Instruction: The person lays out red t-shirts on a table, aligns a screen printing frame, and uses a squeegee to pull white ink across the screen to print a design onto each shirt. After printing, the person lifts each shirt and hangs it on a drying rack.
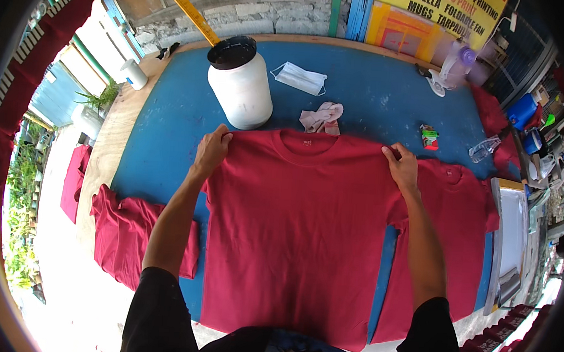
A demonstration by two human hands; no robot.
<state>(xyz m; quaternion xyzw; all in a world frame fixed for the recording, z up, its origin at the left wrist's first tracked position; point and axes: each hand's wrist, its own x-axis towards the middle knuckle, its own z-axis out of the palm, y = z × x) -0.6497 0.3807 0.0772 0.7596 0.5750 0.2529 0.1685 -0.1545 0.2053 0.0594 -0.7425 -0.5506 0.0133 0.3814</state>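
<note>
The maroon shirt point(295, 222) is spread over the blue tabletop point(379, 72) at the middle of the view, collar to twelve o'clock, hem to six, close to the person's body. At its ten o'clock the left hand point(212, 151) pinches one shoulder; at two o'clock the right hand point(401, 166) pinches the other, both grips narrow, thumb against fingers with cloth between.

If one hand pulled harder, the collar would probably skew and creases form. The white jar point(238, 93) at eleven o'clock stands just beyond the left shoulder, so a forward swing of that hand might knock it, and its dark-smeared rim could mark the cloth. The crumpled pale rag point(322, 117) at twelve, right by the collar, could get caught underneath.

The shirt looks like soft, matte knit with faint ripples and a ribbed neckband. At three o'clock lies a flatter second shirt point(442, 250); at nine, a rumpled bundle point(133, 228) of similar maroon fabric. Farther out at twelve rests a pleated face mask point(301, 78), thin and rectangular, with looped cords
</note>
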